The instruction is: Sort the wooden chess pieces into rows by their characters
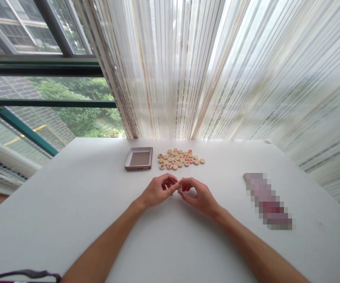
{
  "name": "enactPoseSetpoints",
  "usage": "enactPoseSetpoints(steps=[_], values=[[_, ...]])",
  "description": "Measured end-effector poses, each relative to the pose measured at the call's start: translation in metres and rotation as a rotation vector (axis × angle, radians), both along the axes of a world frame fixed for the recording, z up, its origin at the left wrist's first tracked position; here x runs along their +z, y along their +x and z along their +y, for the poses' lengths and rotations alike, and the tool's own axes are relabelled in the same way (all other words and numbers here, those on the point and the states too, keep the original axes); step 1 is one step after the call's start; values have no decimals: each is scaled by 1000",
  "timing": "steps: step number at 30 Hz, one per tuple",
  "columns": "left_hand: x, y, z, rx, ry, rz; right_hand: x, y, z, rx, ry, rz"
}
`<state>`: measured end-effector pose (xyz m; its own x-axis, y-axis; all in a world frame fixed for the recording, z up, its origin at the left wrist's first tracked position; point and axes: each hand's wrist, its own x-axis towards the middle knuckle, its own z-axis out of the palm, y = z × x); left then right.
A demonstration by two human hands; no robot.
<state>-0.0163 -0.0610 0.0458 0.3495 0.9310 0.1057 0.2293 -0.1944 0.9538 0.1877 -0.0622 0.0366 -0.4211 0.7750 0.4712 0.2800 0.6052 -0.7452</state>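
Nearest: two bare forearms (105, 245), angled in over the white surface (170, 247). Beyond: left hand (158, 190) and right hand (201, 196), both half curled, with fingertips pinched on a small round piece (180, 187), just on the near side of a loose cluster of wooden pieces (178, 158). Possibly a second one in the grip; can't tell. Could pop loose and roll off under an uneven squeeze, or, with a low knuckle, scatter the cluster.

Round tan pieces (174, 161) near the far edge of the worktop (69, 204) have red or black characters, tbh too tiny to read.
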Motion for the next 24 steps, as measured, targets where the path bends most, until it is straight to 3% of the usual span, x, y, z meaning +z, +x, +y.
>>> enactPoseSetpoints(steps=[4, 9, 15, 20, 24], values=[[6, -9, 6, 61, 34, 19, 1, 2, 1, -6, 5, -17], [14, -40, 21, 174, 32, 83, 2, 7, 6, -74, 6, -15], [17, -69, 25, 118, -75, 192, 2, 9, 8, -123, -6, -15], [17, -73, 20, 16, -185, 252, 0, 13, 13, -157, 0, -18], [14, -73, 20, 6, -224, 296, -1, 19, 18, -219, -36, -24]])
